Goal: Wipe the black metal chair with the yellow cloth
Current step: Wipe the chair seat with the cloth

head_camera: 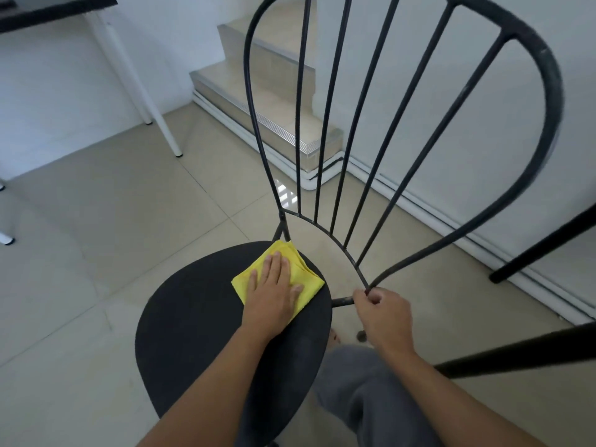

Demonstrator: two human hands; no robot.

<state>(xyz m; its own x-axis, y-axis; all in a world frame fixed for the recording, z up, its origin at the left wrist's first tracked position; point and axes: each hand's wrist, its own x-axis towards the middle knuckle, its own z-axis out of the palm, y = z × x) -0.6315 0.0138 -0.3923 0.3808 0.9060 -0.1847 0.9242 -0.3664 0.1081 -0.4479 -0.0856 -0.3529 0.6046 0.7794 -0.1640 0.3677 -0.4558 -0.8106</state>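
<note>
Left hand [274, 290] pressed flat, fingers spread, on yellow cloth [306, 279] atop chair [193, 317] seat; right hand [385, 312] grip closed around backrest frame.

Chair on the floor, one hand on its seat and one at its back.

The cloth [278, 276] lies on the far right part of the chair [206, 321] seat, just before the backrest, with the left hand [273, 293] flat on top of it. To the right, the right hand [383, 314] grips the base of the backrest frame. Stairs [267, 101] rise behind the backrest. A table [135, 75] stands at far left. The person's leg [364, 391] is under the seat's right edge.
</note>
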